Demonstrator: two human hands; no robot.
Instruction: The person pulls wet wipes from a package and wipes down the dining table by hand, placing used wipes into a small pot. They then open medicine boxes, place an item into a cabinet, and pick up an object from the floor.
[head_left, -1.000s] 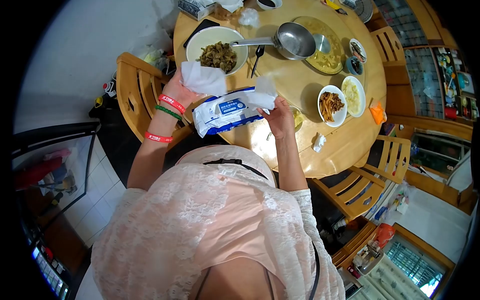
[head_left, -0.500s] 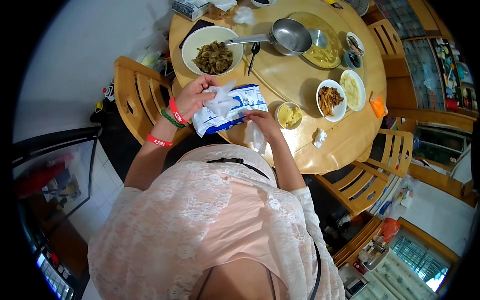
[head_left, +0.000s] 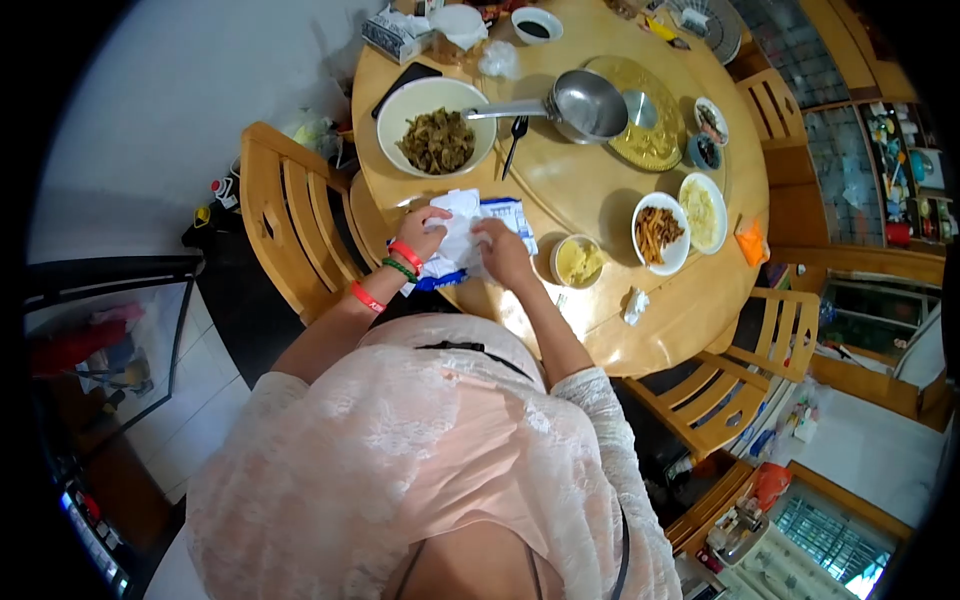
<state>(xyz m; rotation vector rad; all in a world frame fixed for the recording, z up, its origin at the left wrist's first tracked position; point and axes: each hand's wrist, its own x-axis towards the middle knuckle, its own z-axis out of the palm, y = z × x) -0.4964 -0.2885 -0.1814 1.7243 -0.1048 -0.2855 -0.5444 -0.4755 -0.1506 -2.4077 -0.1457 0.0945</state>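
Note:
Both hands hold a white wipe (head_left: 458, 228) over the blue and white wipes packet (head_left: 510, 214) at the table's near edge. My left hand (head_left: 422, 234), with red and green bands on the wrist, is closed on the wipe's left side. Opposite it, my right hand (head_left: 503, 254) pinches the right side. The wipe covers much of the packet. Just beyond stands a large white bowl of brown food (head_left: 437, 140). A small bowl of yellow food (head_left: 578, 262) sits to the right of my right hand.
A metal pot (head_left: 588, 106) rests on the table (head_left: 560, 190), its handle reaching over the large bowl. A black fork (head_left: 514, 146) lies beside it. Farther right are two white dishes of food (head_left: 660, 235) and a crumpled tissue (head_left: 635, 306). Wooden chairs (head_left: 300, 225) flank the table.
The wipe, bunched in my left hand before, is now spread between both hands. My right hand has moved up and left onto it. The view has shifted slightly.

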